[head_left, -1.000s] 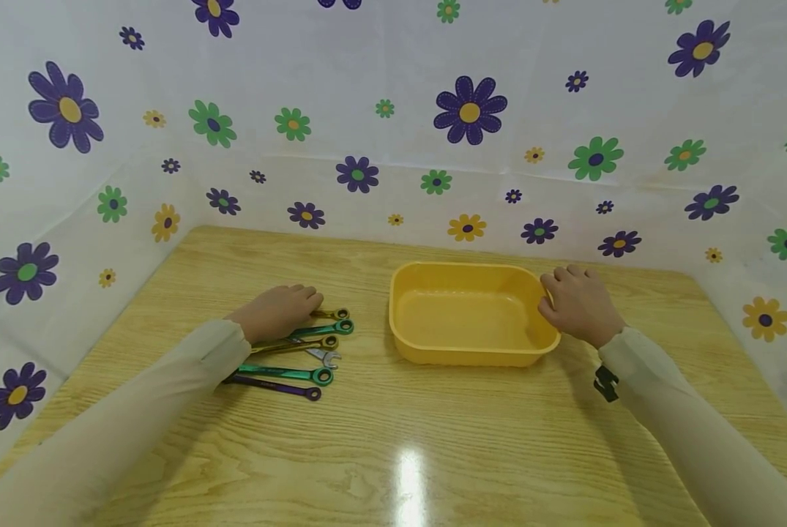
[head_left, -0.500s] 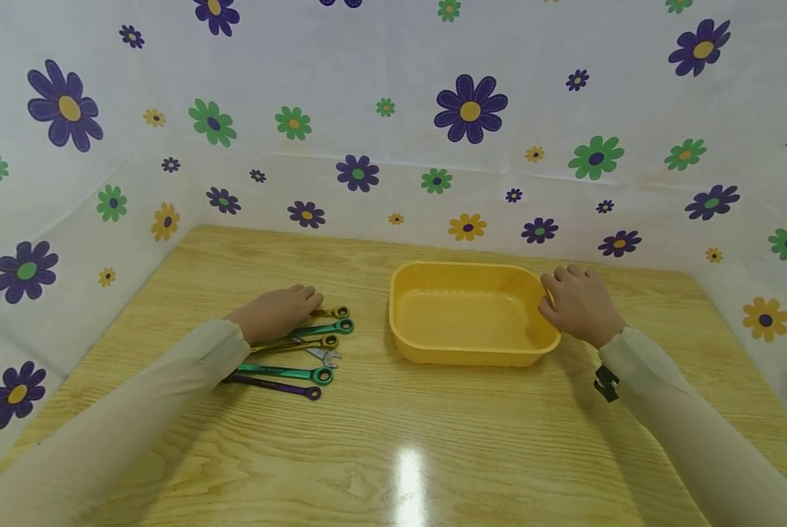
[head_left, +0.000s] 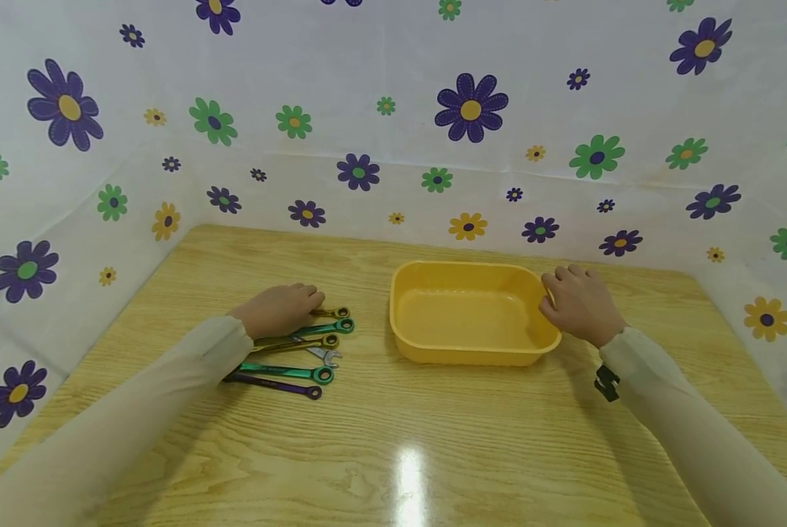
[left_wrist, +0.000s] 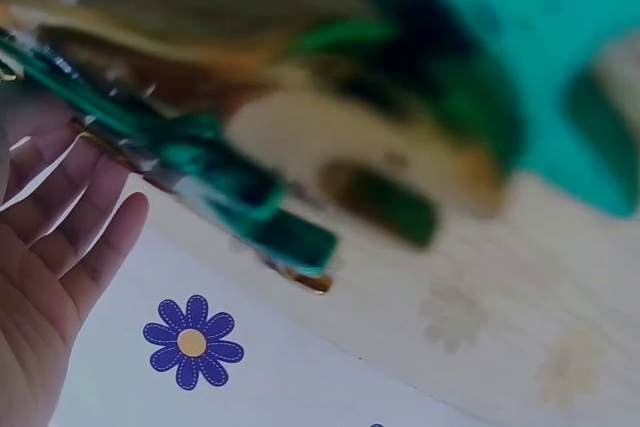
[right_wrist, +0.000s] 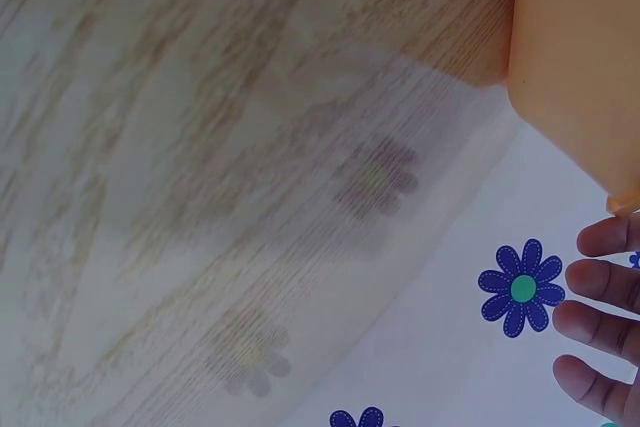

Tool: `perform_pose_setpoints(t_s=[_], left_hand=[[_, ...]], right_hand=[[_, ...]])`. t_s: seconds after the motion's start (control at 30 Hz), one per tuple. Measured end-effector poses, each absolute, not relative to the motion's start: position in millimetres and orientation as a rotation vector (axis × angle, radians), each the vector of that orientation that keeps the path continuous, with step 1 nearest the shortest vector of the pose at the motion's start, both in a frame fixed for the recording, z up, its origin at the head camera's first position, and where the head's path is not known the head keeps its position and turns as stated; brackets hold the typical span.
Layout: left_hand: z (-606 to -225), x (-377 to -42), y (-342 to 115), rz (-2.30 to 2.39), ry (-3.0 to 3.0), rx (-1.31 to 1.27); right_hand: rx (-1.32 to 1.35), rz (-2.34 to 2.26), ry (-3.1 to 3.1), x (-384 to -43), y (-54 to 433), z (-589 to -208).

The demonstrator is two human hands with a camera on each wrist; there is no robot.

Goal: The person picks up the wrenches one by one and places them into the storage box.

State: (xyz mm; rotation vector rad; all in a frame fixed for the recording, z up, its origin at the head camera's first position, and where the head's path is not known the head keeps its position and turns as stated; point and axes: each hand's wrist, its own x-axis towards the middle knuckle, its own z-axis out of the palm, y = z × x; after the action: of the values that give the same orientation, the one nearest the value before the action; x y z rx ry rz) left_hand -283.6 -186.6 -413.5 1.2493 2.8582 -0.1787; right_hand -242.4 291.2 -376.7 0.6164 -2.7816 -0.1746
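Observation:
In the head view my left hand rests over a loose fan of combination wrenches at the left of the table. Ring ends stick out on its right: a gold wrench, a green wrench and a purple wrench among them. The left wrist view has the fingers relaxed and nearly straight beside the wrenches, whose other ends lie under the forearm. My right hand rests at the right rim of a yellow plastic basin. In the right wrist view its fingers extend loosely outside the wall.
The wood-grain table reflects a bright light near its front. A white flowered cloth stands behind and along both sides. A small dark green object shows at the right sleeve's cuff. The basin's inside is bare.

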Motion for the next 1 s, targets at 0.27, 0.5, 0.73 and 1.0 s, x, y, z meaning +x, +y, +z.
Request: perform_pose_setpoints(t_s=[0.27,0.5,0.73,1.0], left_hand=[[-404.6,-287.3,-181.8,-0.087,2.809,1.226],[-403.7,-289.9,-183.1,-0.012,2.786,1.268],[-399.8,-292.8,-184.2,0.033,2.76,1.247],[-397.4,-294.4,-185.5,0.077,2.734,1.26]], right_hand=[[0.617,-0.162,-2.797,-243.3,291.2,-377.7],[0.623,-0.17,-2.792,-244.4,291.4,-378.1],[0.626,-0.176,-2.804,-245.4,290.6,-373.6],[0.62,-0.149,-2.822,-245.6,290.2,-371.7]])
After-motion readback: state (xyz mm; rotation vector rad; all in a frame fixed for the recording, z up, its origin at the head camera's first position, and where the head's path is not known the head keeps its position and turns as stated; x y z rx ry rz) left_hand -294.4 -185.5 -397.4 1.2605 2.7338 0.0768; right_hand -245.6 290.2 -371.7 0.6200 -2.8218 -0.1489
